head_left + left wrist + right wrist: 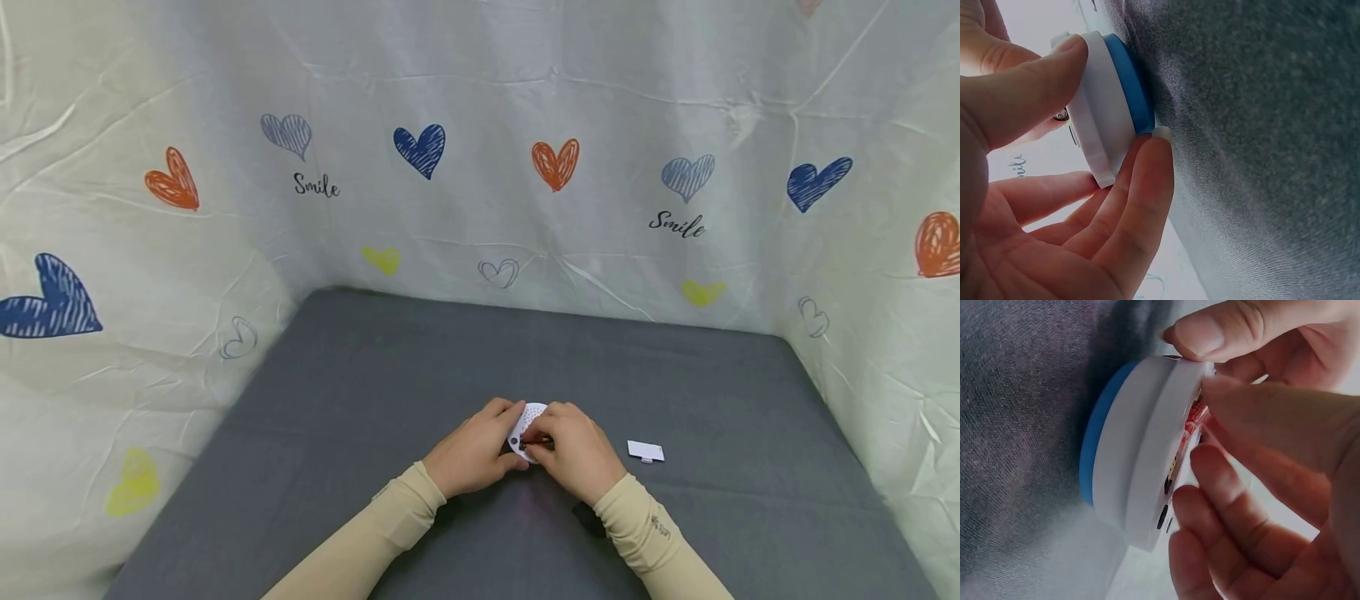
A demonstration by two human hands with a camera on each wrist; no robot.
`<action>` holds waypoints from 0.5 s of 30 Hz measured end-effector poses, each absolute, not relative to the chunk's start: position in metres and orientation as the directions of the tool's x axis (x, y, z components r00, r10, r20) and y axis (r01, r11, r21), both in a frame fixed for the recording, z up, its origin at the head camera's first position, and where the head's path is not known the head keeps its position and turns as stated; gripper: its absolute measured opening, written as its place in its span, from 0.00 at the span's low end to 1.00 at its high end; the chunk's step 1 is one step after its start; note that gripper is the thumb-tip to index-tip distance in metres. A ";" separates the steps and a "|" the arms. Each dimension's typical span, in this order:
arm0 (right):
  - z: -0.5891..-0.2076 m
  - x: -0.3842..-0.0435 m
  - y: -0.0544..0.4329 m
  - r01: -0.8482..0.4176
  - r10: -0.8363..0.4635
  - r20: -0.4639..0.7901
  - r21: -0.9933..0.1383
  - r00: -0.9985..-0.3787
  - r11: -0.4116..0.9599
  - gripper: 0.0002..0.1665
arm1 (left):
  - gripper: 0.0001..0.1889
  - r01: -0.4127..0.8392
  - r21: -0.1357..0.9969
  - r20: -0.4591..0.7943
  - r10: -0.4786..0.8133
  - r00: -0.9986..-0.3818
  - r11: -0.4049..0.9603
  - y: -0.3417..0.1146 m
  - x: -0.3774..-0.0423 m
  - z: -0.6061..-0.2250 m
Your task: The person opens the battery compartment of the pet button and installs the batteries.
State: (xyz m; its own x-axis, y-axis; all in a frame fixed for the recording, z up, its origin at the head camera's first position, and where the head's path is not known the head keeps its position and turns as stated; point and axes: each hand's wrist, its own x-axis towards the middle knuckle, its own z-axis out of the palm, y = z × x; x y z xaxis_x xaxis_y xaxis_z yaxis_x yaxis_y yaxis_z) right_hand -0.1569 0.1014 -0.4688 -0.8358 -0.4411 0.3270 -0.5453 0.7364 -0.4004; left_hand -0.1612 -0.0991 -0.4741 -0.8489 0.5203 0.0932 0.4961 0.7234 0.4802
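A round device [533,411], white with small holes on its upper face and blue underneath, sits tilted on edge or close to the cloth. My left hand [472,450] holds it by the rim, thumb on the white side [1100,106] and fingertips near the blue part [1132,87]. My right hand [577,454] is bent over the holed face. Its thumb and fingers pinch a small battery [1194,417] with a red, yellow and black wrapper, at an opening in that face. The fingers hide much of the battery and opening.
A small white cover [645,451] with a tab lies to the right of my right hand. Near the right sleeve is a dark object [588,518], partly hidden. Grey cloth [375,375] covers the table, and a heart-printed curtain [480,100] surrounds its back and sides.
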 end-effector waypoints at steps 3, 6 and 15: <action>-0.470 -0.157 0.101 -0.518 -0.403 0.335 -0.413 -0.851 0.749 0.08 | 0.44 0.486 0.486 0.084 0.514 -0.854 0.727 -0.098 -0.161 -0.473; -0.473 -0.157 0.098 -0.469 -0.335 0.348 -0.442 -0.875 0.765 0.12 | 0.44 0.481 0.490 0.083 0.510 -0.856 0.727 -0.098 -0.161 -0.473; -0.476 -0.155 0.094 -0.327 -0.226 0.243 -0.561 -0.943 0.761 0.17 | 0.43 0.494 0.494 0.104 0.515 -0.851 0.716 -0.097 -0.161 -0.475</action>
State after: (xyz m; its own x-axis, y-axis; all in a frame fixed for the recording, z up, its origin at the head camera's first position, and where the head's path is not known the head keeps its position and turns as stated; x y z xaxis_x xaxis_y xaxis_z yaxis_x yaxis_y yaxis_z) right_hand -0.1553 0.0938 -0.4759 -0.9431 -0.2263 0.2435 -0.3272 0.7608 -0.5605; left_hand -0.1609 -0.0967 -0.4753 -0.8508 0.5152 0.1041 0.4938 0.7156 0.4940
